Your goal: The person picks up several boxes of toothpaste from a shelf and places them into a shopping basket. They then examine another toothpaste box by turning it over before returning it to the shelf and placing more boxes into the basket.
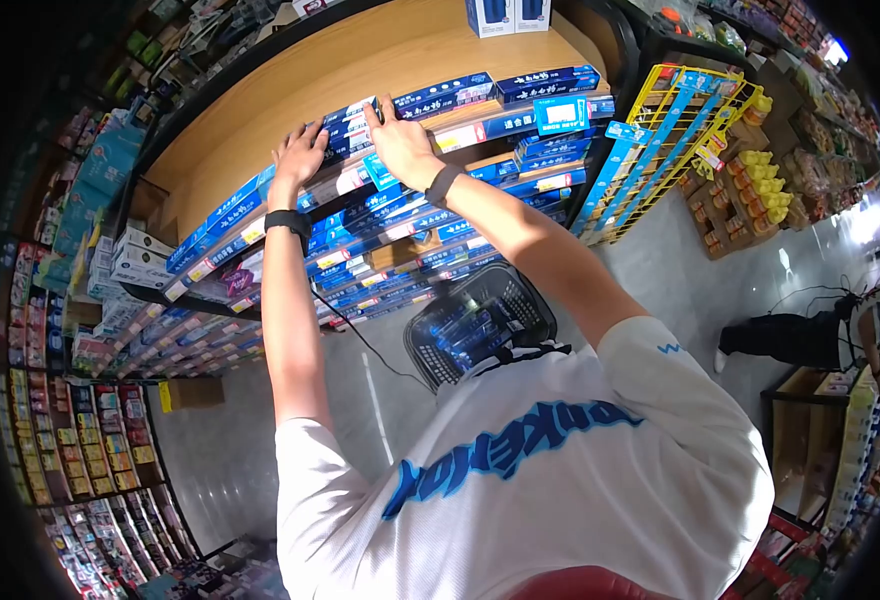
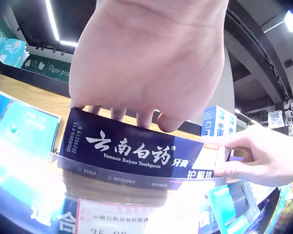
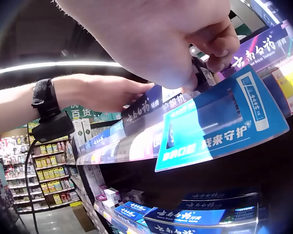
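A dark blue toothpaste box (image 2: pixel 132 146) with white lettering stands on the top shelf, behind the clear price strip. Over its upper edge reaches my left hand (image 1: pixel 300 155), fingers extended and fingertips partly hidden behind the box. At the box's right end, my right hand (image 1: pixel 402 150) pinches it, the thumb at the front and a finger along the top, as the left wrist view shows. In the right wrist view, the other fingers of that hand curl inward. Just below, a light blue promotional card (image 3: pixel 219 124) hangs on the shelf front.
More toothpaste boxes (image 1: pixel 445 95) line the top shelf, with stacks on the lower shelves (image 3: pixel 200 214). A black basket (image 1: pixel 430 335) holding blue boxes stands below. To the right is a yellow wire rack (image 1: pixel 650 150); another person (image 1: pixel 800 335) is farther right. A cable hangs from the left wrist.
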A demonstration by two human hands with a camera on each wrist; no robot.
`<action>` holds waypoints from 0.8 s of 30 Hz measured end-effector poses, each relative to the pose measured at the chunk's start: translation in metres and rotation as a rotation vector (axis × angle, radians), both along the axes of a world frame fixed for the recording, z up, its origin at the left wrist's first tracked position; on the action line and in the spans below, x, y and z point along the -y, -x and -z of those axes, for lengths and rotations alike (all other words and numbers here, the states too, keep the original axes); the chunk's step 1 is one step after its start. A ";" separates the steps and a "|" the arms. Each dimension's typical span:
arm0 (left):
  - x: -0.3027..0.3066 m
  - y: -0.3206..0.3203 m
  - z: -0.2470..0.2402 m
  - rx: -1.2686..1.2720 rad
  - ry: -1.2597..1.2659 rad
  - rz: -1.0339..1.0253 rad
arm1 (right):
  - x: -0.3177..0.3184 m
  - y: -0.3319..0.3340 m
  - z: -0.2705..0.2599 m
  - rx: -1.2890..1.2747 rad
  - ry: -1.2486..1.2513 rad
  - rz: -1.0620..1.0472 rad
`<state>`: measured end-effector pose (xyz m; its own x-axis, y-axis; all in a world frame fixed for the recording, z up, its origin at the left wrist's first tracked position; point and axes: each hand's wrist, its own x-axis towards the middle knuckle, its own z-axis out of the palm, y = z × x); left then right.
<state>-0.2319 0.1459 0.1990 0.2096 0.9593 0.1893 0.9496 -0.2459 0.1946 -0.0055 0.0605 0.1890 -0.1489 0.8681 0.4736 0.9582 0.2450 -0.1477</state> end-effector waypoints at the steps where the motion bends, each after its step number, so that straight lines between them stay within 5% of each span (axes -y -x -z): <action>1: 0.009 -0.004 -0.001 -0.003 -0.029 -0.020 | 0.001 0.000 -0.001 0.002 0.004 0.004; 7: 0.035 -0.009 0.005 0.032 -0.155 -0.051 | 0.014 -0.016 -0.005 -0.052 0.046 -0.125; 11: 0.043 -0.011 -0.003 0.056 -0.122 -0.043 | 0.057 -0.033 0.011 -0.169 -0.293 -0.232; 16: 0.057 -0.017 0.007 0.070 -0.231 -0.061 | 0.140 -0.066 0.036 -0.406 -0.004 -0.278; 21: 0.096 -0.024 0.022 0.161 -0.478 -0.014 | 0.201 -0.113 0.133 -0.488 -0.008 -0.298; 24: 0.165 -0.036 0.039 0.300 -0.607 0.017 | 0.236 -0.173 0.235 -0.357 0.758 -0.205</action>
